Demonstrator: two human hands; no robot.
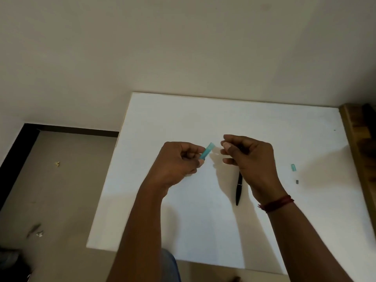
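Observation:
Above a white table (203,231), my left hand (179,161) pinches a short teal translucent tube (207,151), which points up and to the right. My right hand (246,155) is just right of it with curled fingers; thumb and forefinger pinch together near a small pale piece (216,154), too small to identify. A thin dark stick shows inside the right fist. A black pen (238,190) lies on the table below the right hand, its top end hidden by the hand. A small teal cap (293,167) and a tiny grey bit (297,181) lie on the table to the right.
A wooden edge (358,139) borders the table on the right. The wall runs along the table's far side. Floor (61,190) lies to the left with scraps on it. A red thread band (278,203) circles my right wrist.

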